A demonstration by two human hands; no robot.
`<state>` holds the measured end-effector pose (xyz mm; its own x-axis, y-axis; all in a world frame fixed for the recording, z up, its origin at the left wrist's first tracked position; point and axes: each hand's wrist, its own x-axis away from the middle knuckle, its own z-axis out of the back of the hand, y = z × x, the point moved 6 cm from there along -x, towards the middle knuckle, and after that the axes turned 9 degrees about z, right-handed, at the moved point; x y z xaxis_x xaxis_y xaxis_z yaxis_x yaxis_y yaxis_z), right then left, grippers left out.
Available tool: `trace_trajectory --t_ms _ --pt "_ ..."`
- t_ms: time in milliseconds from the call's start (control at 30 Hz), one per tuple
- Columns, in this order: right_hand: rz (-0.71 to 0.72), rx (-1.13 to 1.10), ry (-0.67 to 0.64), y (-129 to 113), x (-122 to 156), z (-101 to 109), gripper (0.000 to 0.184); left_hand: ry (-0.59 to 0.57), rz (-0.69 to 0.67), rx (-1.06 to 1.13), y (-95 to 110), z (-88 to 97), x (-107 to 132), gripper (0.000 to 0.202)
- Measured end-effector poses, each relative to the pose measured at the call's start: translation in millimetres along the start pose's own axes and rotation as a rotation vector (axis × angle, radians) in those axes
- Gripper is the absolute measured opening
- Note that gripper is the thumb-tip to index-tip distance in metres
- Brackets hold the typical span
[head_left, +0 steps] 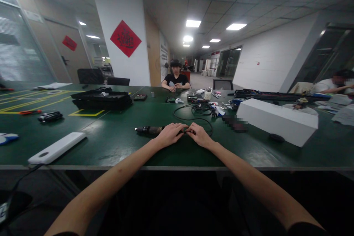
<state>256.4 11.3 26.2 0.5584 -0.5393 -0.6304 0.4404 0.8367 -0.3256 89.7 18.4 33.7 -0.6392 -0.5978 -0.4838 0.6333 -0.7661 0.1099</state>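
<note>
A dark, cylindrical electric screwdriver (pixel 149 130) lies sideways on the green table, its tip pointing left. My left hand (pixel 171 134) is closed over its rear end. Close beside it, my right hand (pixel 199 135) pinches with bent fingers at the tool's tail, where a black cable (pixel 211 128) seems to come in. The fingertips of both hands nearly meet, and the small part between them is mostly hidden. From there the cable curves back to a loose coil on the table.
A long white box (pixel 276 120) stands at the right, with a black oval object (pixel 276 138) before it. At left are a white power strip (pixel 58 148), a black tray (pixel 102 100) and a dark bundle (pixel 50 117). A person (pixel 176 77) sits across the table.
</note>
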Motion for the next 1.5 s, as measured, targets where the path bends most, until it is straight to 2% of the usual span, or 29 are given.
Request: trace_trajectory --t_ms 700,1067,1267,1500 --pt "0.030 0.040 0.054 0 -3 3 0.007 -0.023 -0.080 -0.083 6 -0.2 3 0.043" --pt "0.041 0.017 0.061 -8 -3 6 0.009 -0.010 -0.042 -0.012 3 1.7 3 0.047" --pt "0.023 0.031 0.031 -10 -2 3 0.009 0.000 -0.033 -0.023 6 4.6 3 0.041" --pt "-0.004 0.033 0.037 -8 -1 2 0.010 -0.023 -0.044 -0.031 2 -0.6 4 0.053"
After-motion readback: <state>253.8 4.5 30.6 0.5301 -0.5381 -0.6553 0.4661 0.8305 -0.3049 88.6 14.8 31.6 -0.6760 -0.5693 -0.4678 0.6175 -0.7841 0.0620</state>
